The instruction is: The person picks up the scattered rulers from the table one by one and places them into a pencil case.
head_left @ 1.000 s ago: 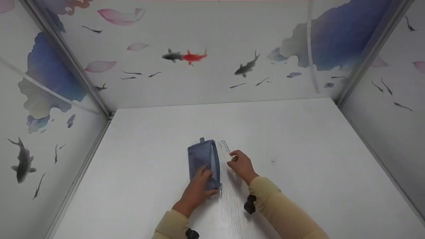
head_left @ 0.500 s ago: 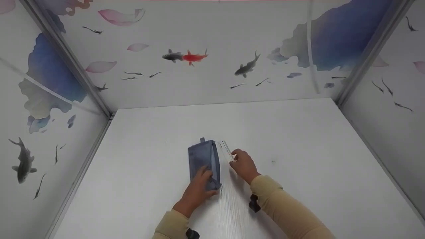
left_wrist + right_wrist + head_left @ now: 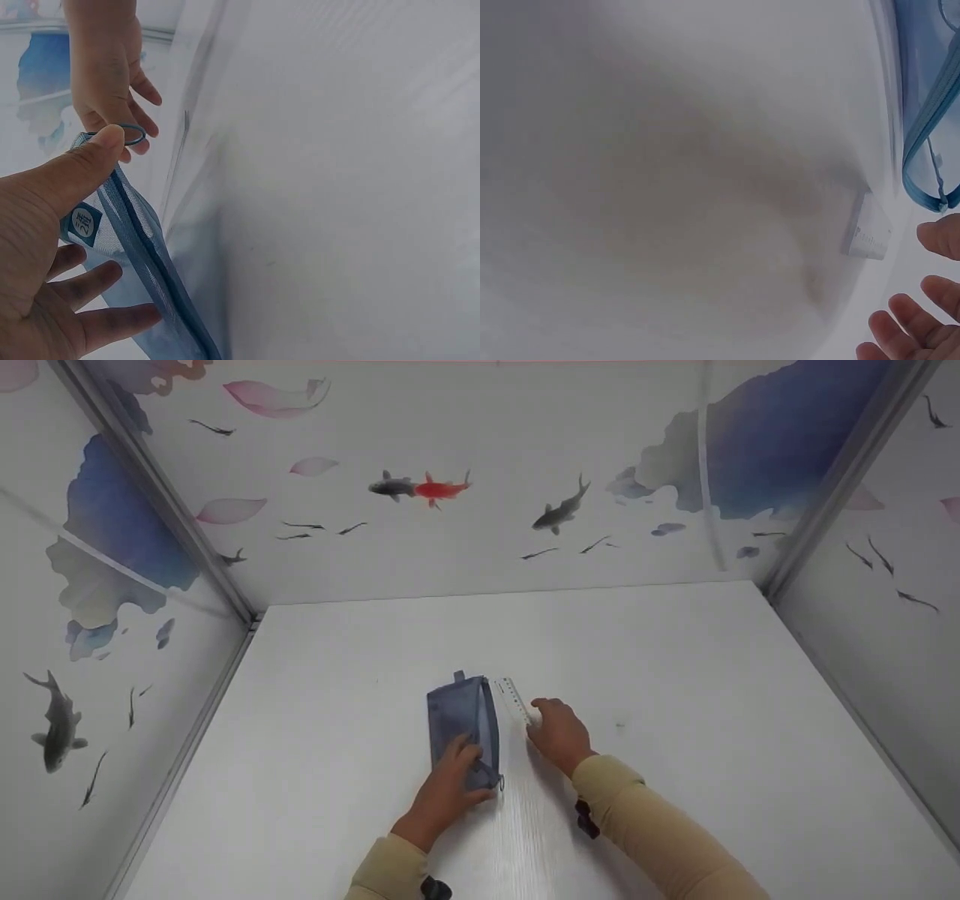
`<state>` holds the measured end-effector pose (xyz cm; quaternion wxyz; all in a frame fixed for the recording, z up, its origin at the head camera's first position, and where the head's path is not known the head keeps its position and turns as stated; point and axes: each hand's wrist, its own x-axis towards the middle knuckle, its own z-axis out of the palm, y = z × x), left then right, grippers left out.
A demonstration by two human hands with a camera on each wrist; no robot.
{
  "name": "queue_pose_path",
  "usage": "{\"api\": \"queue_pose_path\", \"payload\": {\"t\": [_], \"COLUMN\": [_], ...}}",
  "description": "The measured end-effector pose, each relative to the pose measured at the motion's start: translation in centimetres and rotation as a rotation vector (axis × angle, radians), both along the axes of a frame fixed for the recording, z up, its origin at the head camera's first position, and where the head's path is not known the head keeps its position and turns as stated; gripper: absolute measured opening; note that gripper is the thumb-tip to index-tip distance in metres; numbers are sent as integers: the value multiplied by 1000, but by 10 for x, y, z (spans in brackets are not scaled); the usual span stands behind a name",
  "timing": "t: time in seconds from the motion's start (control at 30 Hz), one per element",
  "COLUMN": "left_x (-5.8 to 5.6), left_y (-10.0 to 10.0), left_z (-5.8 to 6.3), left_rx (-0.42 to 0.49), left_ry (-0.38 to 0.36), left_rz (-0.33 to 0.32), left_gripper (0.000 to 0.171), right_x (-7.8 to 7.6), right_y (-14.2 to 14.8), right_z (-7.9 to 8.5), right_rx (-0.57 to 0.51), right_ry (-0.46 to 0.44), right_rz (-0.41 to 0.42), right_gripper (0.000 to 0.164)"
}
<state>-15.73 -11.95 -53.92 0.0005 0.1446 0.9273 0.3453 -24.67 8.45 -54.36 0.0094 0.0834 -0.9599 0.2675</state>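
Note:
A blue mesh zip pouch (image 3: 452,712) lies on the white table, its zipped side gaping open toward the right. My left hand (image 3: 441,795) holds its near end. In the left wrist view the thumb (image 3: 88,161) presses the zip's corner beside a small blue ring (image 3: 136,135), while the other fingers spread against the mesh. Just right of the pouch lies a short clear ruler (image 3: 512,696), flat on the table. My right hand (image 3: 561,735) is at the ruler's near end; in the right wrist view its fingers (image 3: 889,330) are parted and the ruler lies apart from them.
The white table (image 3: 360,660) is bounded by a back wall (image 3: 495,555) and side walls printed with fish and petals. A small mark (image 3: 620,725) shows on the table right of the right hand.
My right hand has let go of the ruler and shifted slightly right and nearer, leaving the ruler on the table. The left hand and the pouch have stayed in place.

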Motion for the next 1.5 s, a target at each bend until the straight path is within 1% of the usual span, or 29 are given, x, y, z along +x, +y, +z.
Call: {"api": "queue_pose_path", "payload": {"t": [0.1,0.2,0.43,0.67,0.9,1.3,1.5], "left_x": [0,0,-1,-1,-1,-2,-2], "left_y": [0,0,0,0,-1,0,0], "left_z": [1,2,1,0,-2,-1,-2], "left_rx": [6,9,-12,-17,-10,-15,-14], "left_ry": [-12,-23,-20,-21,-25,-4,0], "left_rz": [2,6,12,16,20,19,21], "left_gripper": [59,57,58,60,61,59,60], "right_x": [0,-1,-4,-7,-7,-9,-9], "right_y": [0,0,-1,-4,-8,-12,-17], "right_z": [0,-1,-7,-9,-9,-13,-11], "right_rx": [30,51,117,122,166,186,168], "right_ry": [0,-19,-10,-32,-27,18,-12], "right_rz": [9,11,24,40,56,49,32], "right_gripper": [41,43,44,45,46,40,42]}}
